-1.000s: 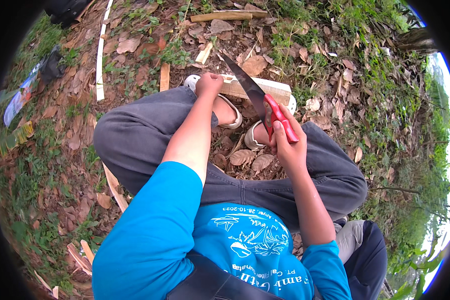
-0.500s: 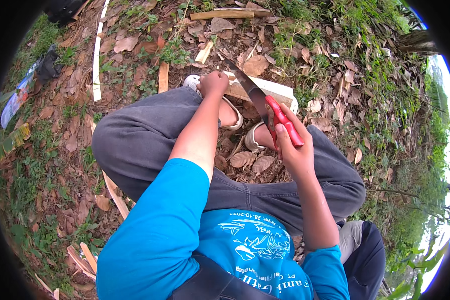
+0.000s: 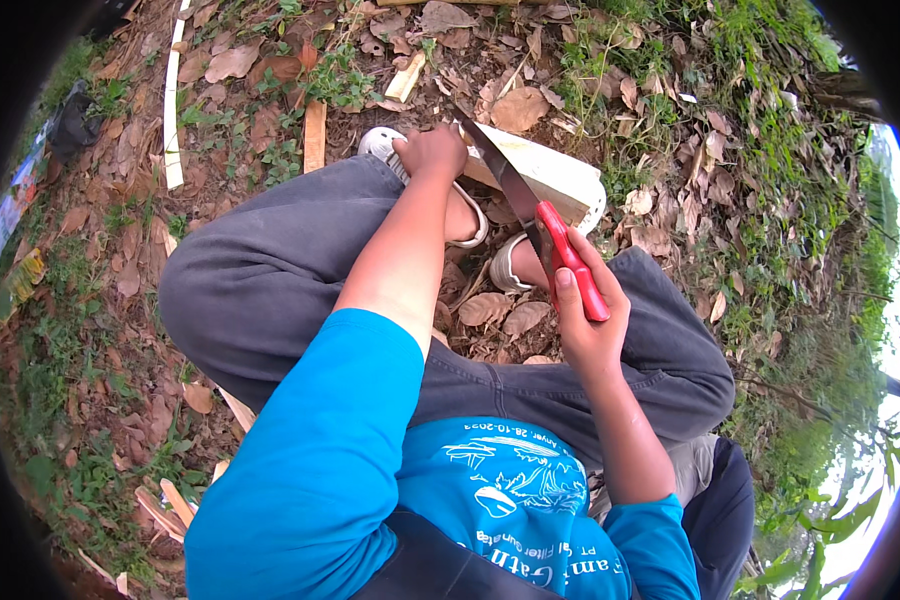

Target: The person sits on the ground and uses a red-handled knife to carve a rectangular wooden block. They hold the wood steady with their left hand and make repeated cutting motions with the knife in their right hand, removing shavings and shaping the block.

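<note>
My right hand (image 3: 595, 315) is wrapped round the red handle of a hand saw (image 3: 515, 188), thumb along the handle. The dark blade slants up and left across a pale squared wooden block (image 3: 555, 175); whether its teeth touch the wood I cannot tell. At the block's left end, my left hand (image 3: 436, 153) is closed over it, knuckles up, with the fingertips hidden. The block lies at my feet, in front of my white shoes (image 3: 510, 265), its right end near a white rounded shoe tip.
Dry leaves and grass cover the ground. A short wood offcut (image 3: 406, 78), a brown wooden strip (image 3: 314, 136) and a long pale strip (image 3: 173, 110) lie beyond my legs. More wood pieces (image 3: 175, 505) lie at lower left. A tree trunk (image 3: 845, 95) stands at far right.
The view has shifted a little. My left hand sits slightly further right, nearer the blade. The saw handle has come slightly down toward me, the blade still across the block.
</note>
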{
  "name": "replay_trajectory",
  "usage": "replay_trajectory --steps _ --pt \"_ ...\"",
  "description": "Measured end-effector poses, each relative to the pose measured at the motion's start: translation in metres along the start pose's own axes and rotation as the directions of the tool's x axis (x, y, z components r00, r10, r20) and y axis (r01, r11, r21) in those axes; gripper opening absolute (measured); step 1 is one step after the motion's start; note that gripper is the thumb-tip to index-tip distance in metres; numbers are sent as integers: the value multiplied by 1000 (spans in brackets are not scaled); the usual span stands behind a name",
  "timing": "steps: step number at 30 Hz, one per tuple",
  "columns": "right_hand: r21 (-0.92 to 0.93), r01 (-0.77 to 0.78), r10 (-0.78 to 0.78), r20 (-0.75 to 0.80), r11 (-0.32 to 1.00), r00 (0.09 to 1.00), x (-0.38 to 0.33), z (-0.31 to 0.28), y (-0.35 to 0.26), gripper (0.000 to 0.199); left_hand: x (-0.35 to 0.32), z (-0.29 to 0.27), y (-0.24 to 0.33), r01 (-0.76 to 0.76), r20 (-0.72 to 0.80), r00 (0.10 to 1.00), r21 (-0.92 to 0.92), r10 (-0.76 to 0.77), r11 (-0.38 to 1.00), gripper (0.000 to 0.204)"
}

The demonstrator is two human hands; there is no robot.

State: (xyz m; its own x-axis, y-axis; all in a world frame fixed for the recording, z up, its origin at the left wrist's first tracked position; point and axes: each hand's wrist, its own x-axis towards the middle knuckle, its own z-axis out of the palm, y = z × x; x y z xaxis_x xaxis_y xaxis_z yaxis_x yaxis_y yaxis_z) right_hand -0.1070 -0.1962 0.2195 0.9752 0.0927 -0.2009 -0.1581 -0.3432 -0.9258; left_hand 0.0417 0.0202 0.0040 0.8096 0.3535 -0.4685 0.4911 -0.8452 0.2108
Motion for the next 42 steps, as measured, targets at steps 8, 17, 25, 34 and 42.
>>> replay_trajectory --steps 8,17,25,34,42 --pt "34 -14 16 -64 999 998 -25 5 4 44 -4 -8 -11 -61 4 998 -96 62 994 49" --pt "-19 36 -37 -60 999 998 -36 4 -18 46 -10 -24 -3 -91 96 991 -43 95 995 48" --pt "32 -31 31 -12 999 999 -23 -5 -9 49 2 -12 -24 -102 39 994 -65 104 993 53" --pt "48 -73 72 19 996 997 17 -6 -15 48 6 6 -22 -63 -122 992 -164 44 984 56" --pt "16 -92 92 28 996 995 23 -27 -20 48 11 12 -18 -151 -211 970 -148 118 977 59"
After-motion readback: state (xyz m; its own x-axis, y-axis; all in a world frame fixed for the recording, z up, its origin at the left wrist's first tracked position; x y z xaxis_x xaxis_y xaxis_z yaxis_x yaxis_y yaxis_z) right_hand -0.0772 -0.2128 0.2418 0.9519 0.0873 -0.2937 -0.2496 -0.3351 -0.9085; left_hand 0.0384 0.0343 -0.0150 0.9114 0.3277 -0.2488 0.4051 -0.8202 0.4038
